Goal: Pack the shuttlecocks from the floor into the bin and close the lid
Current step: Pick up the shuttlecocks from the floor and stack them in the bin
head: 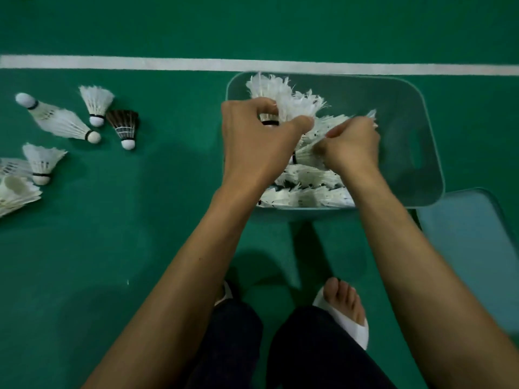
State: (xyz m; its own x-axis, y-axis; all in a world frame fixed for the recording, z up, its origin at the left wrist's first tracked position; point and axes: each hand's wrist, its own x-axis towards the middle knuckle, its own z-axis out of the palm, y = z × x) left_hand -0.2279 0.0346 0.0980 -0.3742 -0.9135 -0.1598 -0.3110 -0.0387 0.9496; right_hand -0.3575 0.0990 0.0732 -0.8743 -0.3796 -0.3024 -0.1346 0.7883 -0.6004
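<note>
A clear rectangular bin (404, 108) sits on the green floor, its left half filled with white shuttlecocks (309, 192) lying in rows. Over the bin's left side, my left hand (258, 141) grips a bunch of white shuttlecocks (283, 98), feathers pointing away from me. My right hand (351, 144) pinches the feathers of a white shuttlecock (306, 157) inside the bin. On the floor at the left lie several loose shuttlecocks (60, 122), one of them dark-feathered (123, 126).
The pale blue lid (471, 248) lies on the floor to the right of the bin. A white court line (140, 62) runs across behind the bin. My feet in white slippers (345, 315) stand just in front of the bin.
</note>
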